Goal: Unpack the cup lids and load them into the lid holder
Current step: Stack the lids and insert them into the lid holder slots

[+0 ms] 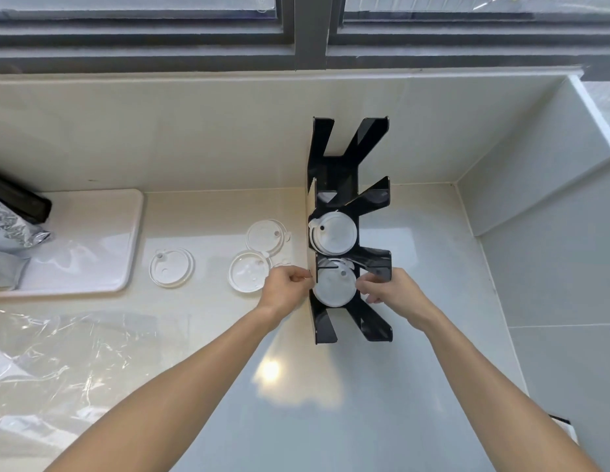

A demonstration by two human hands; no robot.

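The tall black lid holder (351,185) in front of me looks like glossy acrylic, smooth and reflective along its angled fins. The white round cup lids (334,287) stacked in it are thin, semi-matt plastic, and the three translucent lids lying loose (172,267) have a clear plastic sheen. My counter of pale polished stone (297,386) is glossy enough to mirror a light. The crumpled clear plastic wrap (58,362) is shiny film; the cream rounded tray (85,240) looks smooth and glossy, and the silver foil bag (11,229) metallic and creased.
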